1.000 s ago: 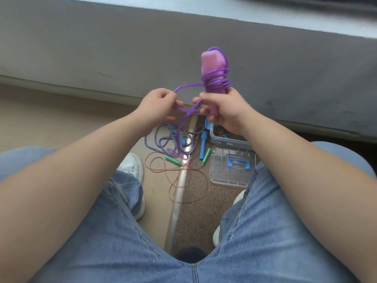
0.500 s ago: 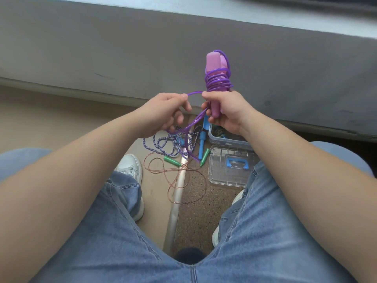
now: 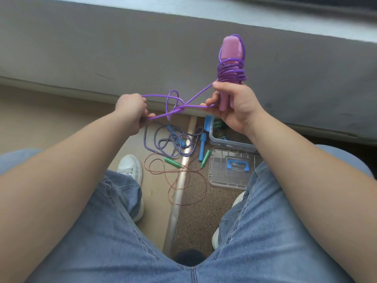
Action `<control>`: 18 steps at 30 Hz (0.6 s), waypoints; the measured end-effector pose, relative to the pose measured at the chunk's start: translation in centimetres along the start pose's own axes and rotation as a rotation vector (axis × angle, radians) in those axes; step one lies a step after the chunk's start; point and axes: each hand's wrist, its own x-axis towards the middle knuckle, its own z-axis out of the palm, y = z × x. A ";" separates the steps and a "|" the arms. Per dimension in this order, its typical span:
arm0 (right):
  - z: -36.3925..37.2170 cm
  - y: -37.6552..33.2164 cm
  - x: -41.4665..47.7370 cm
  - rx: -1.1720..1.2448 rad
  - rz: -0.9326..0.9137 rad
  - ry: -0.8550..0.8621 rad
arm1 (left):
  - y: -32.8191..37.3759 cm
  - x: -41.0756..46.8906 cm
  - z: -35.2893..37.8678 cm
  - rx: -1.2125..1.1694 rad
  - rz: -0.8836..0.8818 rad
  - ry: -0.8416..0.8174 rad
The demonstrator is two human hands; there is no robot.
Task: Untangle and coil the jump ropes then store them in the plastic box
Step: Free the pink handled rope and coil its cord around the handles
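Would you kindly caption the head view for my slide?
Right hand grips pink handles; left hand pulls a knotted purple rope.

- The floor (image 3: pixel 61 111) is split by a metal strip (image 3: pixel 179 188): smooth beige to the left, speckled brown to the right.
- A braided purple-and-white rope (image 3: pixel 163 144) with blue handles (image 3: pixel 202 147) is heaped across the strip.
- A thin copper-coloured rope (image 3: pixel 183 180) with green handles (image 3: pixel 173 162) is looped below it.
- A clear plastic box (image 3: pixel 230 145) and its lid (image 3: pixel 230 172) are set on the brown side.
- White shoes (image 3: pixel 130 166) are planted on the floor.
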 end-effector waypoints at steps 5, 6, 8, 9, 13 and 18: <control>-0.1 0.2 0.2 -0.075 0.040 0.023 | 0.7 -1.2 1.2 -0.141 0.009 -0.060; -0.1 0.2 0.2 -0.118 0.043 0.018 | 0.7 -1.6 1.6 -0.111 0.024 -0.111; -0.2 0.4 0.1 -0.201 0.058 0.000 | 0.7 -2.2 2.0 -0.030 0.067 -0.224; -0.1 0.5 0.1 -0.235 0.066 -0.010 | 0.7 -2.3 2.0 0.003 0.092 -0.285; 0.0 1.1 -0.1 -0.401 0.055 -0.007 | 0.8 -2.5 1.4 0.041 0.258 -0.618; -0.5 0.9 0.0 -0.391 -0.001 0.093 | 0.9 -3.8 0.8 0.780 0.439 -0.937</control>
